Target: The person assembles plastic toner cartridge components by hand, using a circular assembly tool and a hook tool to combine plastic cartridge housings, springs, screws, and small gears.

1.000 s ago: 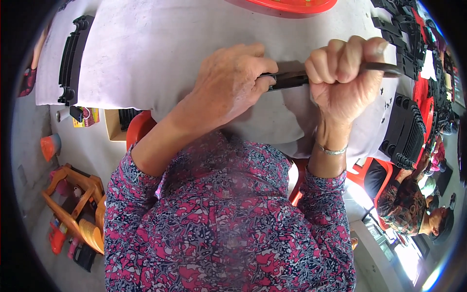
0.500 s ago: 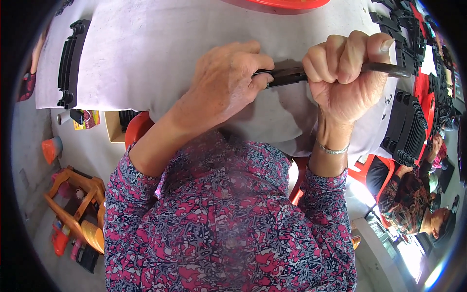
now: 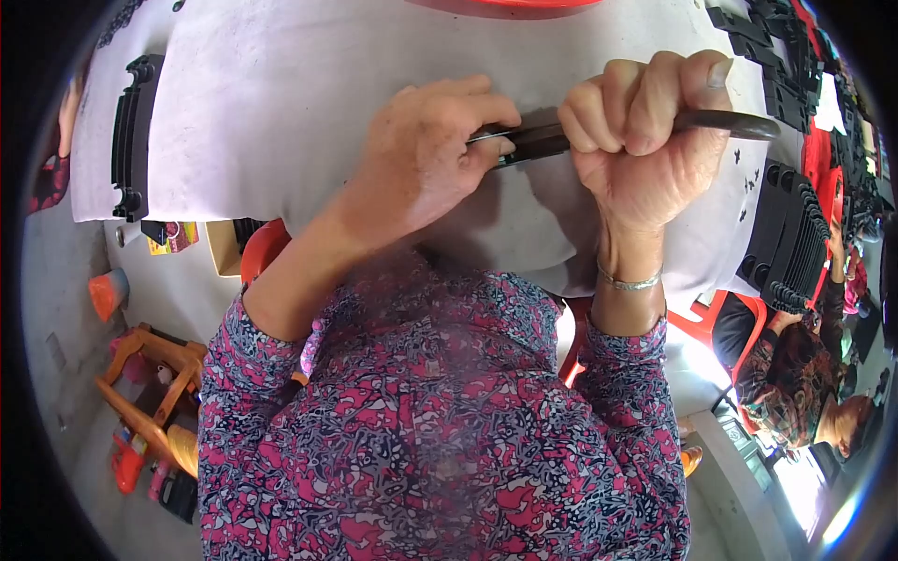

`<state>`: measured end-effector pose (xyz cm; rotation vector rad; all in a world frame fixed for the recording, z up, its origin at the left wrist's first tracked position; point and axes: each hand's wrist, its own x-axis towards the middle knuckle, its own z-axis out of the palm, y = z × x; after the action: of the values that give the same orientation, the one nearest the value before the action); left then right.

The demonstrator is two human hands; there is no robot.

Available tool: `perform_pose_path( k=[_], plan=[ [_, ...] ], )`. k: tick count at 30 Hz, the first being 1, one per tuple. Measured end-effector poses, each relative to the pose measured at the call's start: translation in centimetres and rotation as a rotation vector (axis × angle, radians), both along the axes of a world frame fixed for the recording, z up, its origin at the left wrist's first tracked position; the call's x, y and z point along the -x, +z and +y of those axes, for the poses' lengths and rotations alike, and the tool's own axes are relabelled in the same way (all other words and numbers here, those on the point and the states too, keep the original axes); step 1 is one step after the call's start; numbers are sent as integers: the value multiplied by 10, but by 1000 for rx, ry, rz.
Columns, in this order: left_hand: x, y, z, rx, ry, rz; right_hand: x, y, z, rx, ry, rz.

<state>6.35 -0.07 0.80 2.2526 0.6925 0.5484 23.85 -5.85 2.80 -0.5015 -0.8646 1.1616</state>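
Note:
My right hand (image 3: pixel 650 140) is wrapped round a dark metal tool with a curved handle (image 3: pixel 739 124), which looks like scissors; the fist hides its middle. The tool's narrow end runs left above the table toward my left hand (image 3: pixel 435 145). Thumb and forefinger of the left are pinched on a slim black piece (image 3: pixel 503 161), mostly hidden by the fingers. Tool and piece meet between the two hands, but I cannot tell exactly how they touch.
A white cloth covers the table (image 3: pixel 281 84). Black ribbed plastic parts (image 3: pixel 136 136) lie at its left edge, and a stack of similar parts (image 3: pixel 795 238) at its right. A red basin (image 3: pixel 514 7) stands at the far edge. Another person (image 3: pixel 786 383) sits at right.
Both hands have shifted slightly left in the picture, with the tool and black piece between them. Their grips look the same.

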Motion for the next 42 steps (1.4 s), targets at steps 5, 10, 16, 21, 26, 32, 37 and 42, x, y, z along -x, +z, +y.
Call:
perform_pose_path(
  k=[5, 10, 16, 21, 26, 32, 37, 42],
  plan=[
    [1, -4, 4, 24, -23, 30, 1, -3, 1, -3, -2, 6],
    [0, -3, 2, 15, -28, 24, 2, -3, 0, -19, -39, 11],
    [-2, -2, 2, 50, -38, 22, 1, -6, 2, -5, -69, 121],
    [-1, -6, 2, 32, -49, 18, -11, -15, 5, 51, 30, 83],
    [-1, -7, 6, 42, -69, 9, -11, -17, 7, 81, 26, 247],
    [-2, -6, 5, 42, -82, -11, -18, -24, 9, 92, 52, 305],
    [-2, -9, 6, 35, -93, -38, -14, -20, 12, 150, -44, 215],
    [4, -2, 2, -43, -71, -21, -36, 6, -1, 93, 27, 214]
  ],
)
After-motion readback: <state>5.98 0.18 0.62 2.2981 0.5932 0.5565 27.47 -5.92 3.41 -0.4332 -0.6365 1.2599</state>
